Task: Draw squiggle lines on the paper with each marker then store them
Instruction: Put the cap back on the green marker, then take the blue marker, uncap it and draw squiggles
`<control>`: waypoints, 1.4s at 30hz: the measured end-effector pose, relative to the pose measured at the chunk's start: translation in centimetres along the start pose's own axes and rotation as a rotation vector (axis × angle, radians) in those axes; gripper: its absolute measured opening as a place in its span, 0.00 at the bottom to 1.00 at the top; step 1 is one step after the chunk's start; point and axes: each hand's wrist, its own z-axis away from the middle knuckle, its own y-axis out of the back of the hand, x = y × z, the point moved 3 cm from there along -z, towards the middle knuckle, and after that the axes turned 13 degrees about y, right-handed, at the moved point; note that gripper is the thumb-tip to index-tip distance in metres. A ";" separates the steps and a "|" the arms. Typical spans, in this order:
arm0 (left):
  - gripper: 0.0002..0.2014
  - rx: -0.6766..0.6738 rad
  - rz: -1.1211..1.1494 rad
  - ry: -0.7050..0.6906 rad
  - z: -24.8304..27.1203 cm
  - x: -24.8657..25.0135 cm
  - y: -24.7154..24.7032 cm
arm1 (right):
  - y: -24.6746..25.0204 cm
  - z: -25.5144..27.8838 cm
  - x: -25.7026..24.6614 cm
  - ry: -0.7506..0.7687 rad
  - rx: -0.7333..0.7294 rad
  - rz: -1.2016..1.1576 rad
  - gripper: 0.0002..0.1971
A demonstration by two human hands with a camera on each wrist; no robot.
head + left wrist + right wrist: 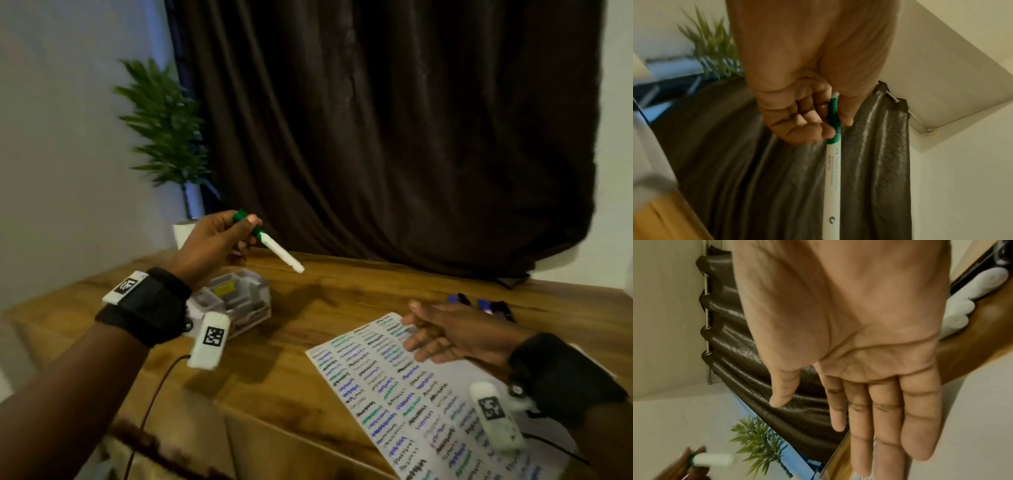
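My left hand (219, 243) is raised above the table and grips a white marker with a green cap (274, 245) by its capped end, the barrel pointing right and down. The left wrist view shows thumb and fingers pinching the green cap of the marker (832, 162). My right hand (442, 334) hovers flat over the top of the paper (421, 404), fingers straight and empty; its palm (859, 353) faces the wrist camera. The paper is covered with rows of squiggle lines. Several markers (479, 305) lie on the table beyond my right hand.
A clear plastic organiser box (236, 301) stands on the wooden table (308, 342) below my left wrist. A potted plant (168, 137) stands behind the table's far left corner, in front of a dark curtain (394, 137). Cables run from both wrist cameras.
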 end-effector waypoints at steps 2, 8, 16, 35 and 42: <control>0.15 0.101 -0.099 -0.004 0.8 0.0 4.2 | 0.1 -0.1 0.3 -0.004 -0.013 0.029 0.34; 0.15 0.280 -0.399 0.049 1.5 -1.8 11.7 | -0.1 -0.2 0.2 -0.002 0.011 0.082 0.31; 0.13 0.310 -0.700 0.194 -0.3 -4.7 12.1 | -0.1 -0.2 0.4 0.005 0.001 0.118 0.28; 0.16 0.327 -0.632 0.005 -2.1 1.8 6.0 | -0.3 -0.1 0.6 -0.004 -0.021 0.033 0.29; 0.02 -0.199 -0.180 -0.007 -2.7 -1.8 -11.6 | -0.3 0.1 0.6 -0.007 -0.024 -0.003 0.28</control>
